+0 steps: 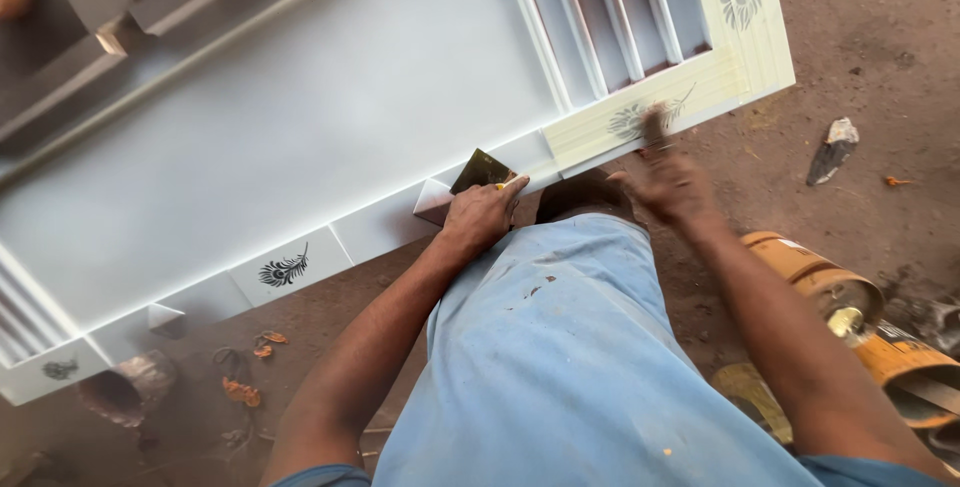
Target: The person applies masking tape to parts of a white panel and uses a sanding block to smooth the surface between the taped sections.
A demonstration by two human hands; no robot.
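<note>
Fingers of the left hand (pixel 482 215) curl closed around a putty knife (pixel 480 171), its blade on the white door panel (pixel 300 117); the blurred right hand (pixel 668 177) presses extended fingertips onto a cream strip (pixel 650 112) bearing a feather print. The panel lies flat above a brown dirt floor (pixel 860 47), with paint cans (pixel 815 277) beside the right forearm.

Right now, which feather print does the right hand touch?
The right hand touches the feather print on the cream bottom rail. The other prints lie away from it, untouched.
</note>
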